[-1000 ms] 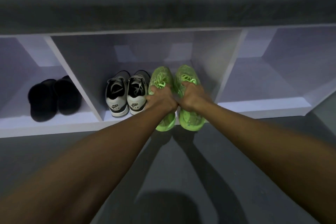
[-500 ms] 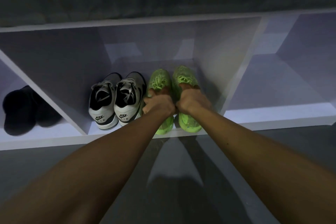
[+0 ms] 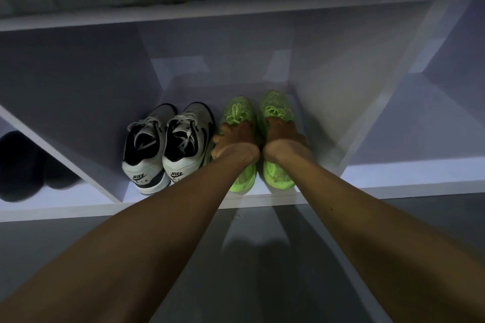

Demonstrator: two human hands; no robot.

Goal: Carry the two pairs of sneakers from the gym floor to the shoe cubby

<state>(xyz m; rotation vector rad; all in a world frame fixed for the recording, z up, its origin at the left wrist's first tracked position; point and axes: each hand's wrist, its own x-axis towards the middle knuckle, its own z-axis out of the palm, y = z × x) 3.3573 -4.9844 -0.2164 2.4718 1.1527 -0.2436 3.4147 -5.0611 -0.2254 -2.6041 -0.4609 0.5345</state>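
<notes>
Gripping green sneakers (image 3: 275,113), both hands (image 3: 237,139) pushed deeper into cubby (image 3: 315,191).

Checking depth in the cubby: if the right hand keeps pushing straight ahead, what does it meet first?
Beyond the green sneaker the right hand grips, probably the cubby's back wall; nothing else appears between.

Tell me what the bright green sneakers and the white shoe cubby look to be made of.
Bright green sneakers: probably knit or mesh fabric, matte, judging by the speckled, textured upper and soft laces. White shoe cubby: apparently painted or laminated board, given its flat, smooth panels with a faint sheen; the core is not visible.
</notes>
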